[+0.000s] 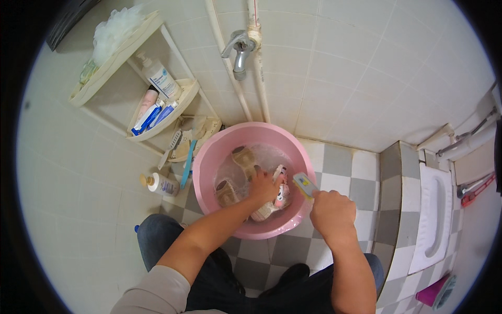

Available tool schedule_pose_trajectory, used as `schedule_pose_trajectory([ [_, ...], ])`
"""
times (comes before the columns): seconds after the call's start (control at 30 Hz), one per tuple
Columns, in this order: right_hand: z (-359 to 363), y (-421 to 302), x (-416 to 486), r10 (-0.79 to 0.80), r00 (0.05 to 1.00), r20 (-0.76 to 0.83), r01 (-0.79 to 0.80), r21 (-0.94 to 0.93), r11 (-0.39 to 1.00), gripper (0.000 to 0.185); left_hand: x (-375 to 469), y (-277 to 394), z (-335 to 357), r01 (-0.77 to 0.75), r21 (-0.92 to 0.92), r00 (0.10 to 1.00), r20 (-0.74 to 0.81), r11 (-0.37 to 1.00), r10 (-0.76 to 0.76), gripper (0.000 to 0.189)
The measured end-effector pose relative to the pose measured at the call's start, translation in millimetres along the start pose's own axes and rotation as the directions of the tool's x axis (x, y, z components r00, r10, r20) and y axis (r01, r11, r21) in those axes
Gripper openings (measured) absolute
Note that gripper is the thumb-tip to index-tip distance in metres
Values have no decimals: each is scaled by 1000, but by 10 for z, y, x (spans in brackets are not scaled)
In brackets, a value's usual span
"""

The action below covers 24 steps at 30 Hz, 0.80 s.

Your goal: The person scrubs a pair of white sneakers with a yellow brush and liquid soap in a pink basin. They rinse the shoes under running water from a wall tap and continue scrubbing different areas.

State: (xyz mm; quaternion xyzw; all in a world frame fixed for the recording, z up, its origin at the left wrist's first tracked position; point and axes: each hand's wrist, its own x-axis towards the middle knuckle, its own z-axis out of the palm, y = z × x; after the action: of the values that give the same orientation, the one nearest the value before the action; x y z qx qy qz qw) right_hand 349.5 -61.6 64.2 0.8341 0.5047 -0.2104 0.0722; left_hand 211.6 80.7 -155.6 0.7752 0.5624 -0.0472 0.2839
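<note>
A pink plastic basin [202, 157] stands on the tiled floor with soapy water and several shoes in it. My left hand [266, 186] reaches into the basin, its fingers touching a pink and white shoe [281, 194]; whether they grip it is hidden. Two beige shoes lie to its left, one higher up [244, 157] and one lower down [226, 192]. Under my left wrist, a pale shoe [263, 212] is partly covered. Over the basin's right rim, my right hand [334, 214] is closed around the handle of a scrubbing brush [305, 183], whose yellowish bristles face down.
A corner shelf [135, 135] with toiletries stands at the left, a pump bottle [164, 185] below it. A metal tap [240, 59] is on the wall above the basin. At right is a raised step with a squat toilet [431, 219] and a purple container [432, 292].
</note>
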Motion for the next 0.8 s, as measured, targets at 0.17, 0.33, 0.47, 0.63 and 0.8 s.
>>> schedule_pose_trajectory([
  [0.17,-15,-22,43,-27,995,-101,38,112,993,28,307,32,-290,416,-215,862,-217,884,-458,100],
  [0.33,151,-14,119,-60,981,-182,95,193,977,42,735,-519,264,471,-302,845,-115,829,-522,127],
  [0.47,162,-118,210,-87,986,-144,120,235,965,43,730,-1010,522,255,-567,865,-227,783,-447,117],
  [0.63,373,-27,462,-104,991,-84,130,410,903,40,636,-1139,220,151,-979,930,92,140,-355,79],
  [0.8,475,-216,567,-203,979,-33,192,503,843,47,426,-1172,-507,318,-909,948,303,-269,97,61],
])
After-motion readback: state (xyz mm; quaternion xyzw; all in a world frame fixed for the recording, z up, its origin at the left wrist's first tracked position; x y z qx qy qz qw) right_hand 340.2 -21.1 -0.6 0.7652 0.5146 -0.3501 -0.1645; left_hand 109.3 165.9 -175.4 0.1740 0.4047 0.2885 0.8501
